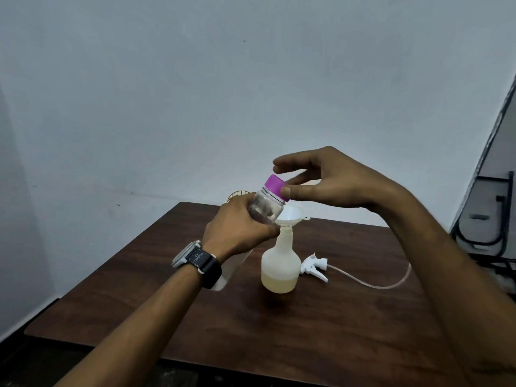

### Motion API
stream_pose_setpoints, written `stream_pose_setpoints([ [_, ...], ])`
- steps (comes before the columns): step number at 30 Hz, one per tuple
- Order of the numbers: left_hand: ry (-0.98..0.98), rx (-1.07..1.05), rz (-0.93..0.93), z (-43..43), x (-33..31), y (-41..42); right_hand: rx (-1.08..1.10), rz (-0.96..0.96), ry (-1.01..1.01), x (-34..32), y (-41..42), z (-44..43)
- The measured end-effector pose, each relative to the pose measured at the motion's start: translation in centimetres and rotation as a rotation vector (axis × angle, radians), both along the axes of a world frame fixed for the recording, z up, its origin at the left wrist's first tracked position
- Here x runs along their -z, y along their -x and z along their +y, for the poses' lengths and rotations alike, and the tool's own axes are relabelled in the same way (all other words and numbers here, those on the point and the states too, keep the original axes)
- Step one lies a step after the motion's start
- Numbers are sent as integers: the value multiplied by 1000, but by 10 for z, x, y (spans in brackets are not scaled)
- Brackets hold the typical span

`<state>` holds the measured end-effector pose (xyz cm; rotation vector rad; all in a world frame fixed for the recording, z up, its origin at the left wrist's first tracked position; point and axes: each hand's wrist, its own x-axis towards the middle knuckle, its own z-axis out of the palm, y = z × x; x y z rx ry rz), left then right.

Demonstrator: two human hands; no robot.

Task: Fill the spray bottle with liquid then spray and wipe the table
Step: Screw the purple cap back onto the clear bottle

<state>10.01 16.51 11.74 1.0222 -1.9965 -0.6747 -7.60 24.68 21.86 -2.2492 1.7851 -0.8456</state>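
left hand [237,229] gripping clear bottle [265,205], right hand [329,180] at purple cap [276,187]

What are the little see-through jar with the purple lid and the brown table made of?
The small clear jar looks like glossy plastic, possibly glass: you see straight through it. Its purple lid seems matte plastic with fine ridges. The dark brown table shows wood grain with a soft sheen, so wood or wood-look laminate.

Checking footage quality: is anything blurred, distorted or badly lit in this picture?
Head view: right hand fingers slightly motion-blurred by the purple cap; wide-angle lens bends the table edges; light dim and even, soft shadow under the spray bottle.
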Motion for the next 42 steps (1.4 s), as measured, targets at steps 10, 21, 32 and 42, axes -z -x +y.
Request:
stream_pose_setpoints([
  [10,26,-15,-31,3,0,3,57,-42,12,5,2,-3],
  [21,32,-28,-43,4,-1,4,-12,-123,10,6,0,-4],
  [32,43,-21,-43,0,3,3,53,-45,35,14,-4,-8],
  [42,13,-18,-1,2,3,2,48,-7,37,17,-7,-9],
])
